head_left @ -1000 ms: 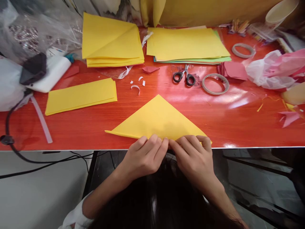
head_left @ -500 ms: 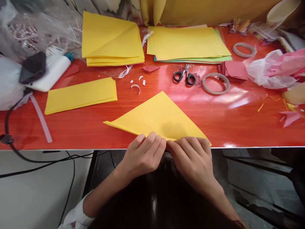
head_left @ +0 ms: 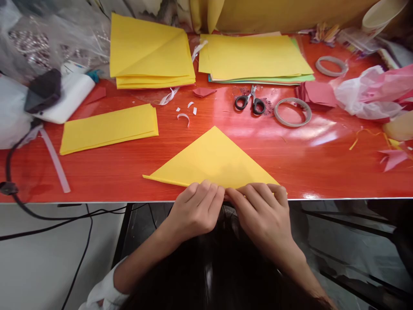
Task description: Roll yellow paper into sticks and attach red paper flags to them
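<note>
A yellow paper sheet (head_left: 213,159) lies at the table's front edge, its far corner pointing away from me and its near edge rolled or folded into a narrow strip. My left hand (head_left: 198,211) is closed on that near edge, left of its middle. Just to the right, my right hand (head_left: 263,213) is closed on the same edge, with its fingers curled over it. The two hands nearly touch at the middle. Their thumb tips and the part of the edge beneath the fingers are hidden.
On the red table (head_left: 109,172) lie folded yellow paper (head_left: 109,128), two yellow paper stacks (head_left: 151,56) (head_left: 251,58), black-handled scissors (head_left: 250,101) and tape rolls (head_left: 292,113) (head_left: 331,66). A black cable (head_left: 35,215) hangs over the front edge at left.
The yellow sheet has turned slightly: its far corner has shifted left and its left tip has come nearer to me. My right hand has shifted slightly right.
</note>
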The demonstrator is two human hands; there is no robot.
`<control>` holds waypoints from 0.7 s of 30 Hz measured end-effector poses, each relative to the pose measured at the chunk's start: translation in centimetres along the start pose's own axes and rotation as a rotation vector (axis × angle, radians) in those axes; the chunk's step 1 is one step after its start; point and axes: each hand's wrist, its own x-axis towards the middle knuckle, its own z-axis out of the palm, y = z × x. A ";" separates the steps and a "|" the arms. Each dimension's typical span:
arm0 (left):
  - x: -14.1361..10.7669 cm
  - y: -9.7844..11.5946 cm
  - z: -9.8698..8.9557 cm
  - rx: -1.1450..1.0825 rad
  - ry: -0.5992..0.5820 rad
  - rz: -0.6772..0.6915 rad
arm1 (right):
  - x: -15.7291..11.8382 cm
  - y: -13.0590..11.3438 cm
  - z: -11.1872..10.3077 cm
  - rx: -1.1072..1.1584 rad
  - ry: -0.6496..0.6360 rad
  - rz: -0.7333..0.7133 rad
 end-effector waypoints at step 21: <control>0.0 0.0 -0.2 0.013 0.008 -0.003 | -0.2 0.1 0.1 0.107 0.029 0.022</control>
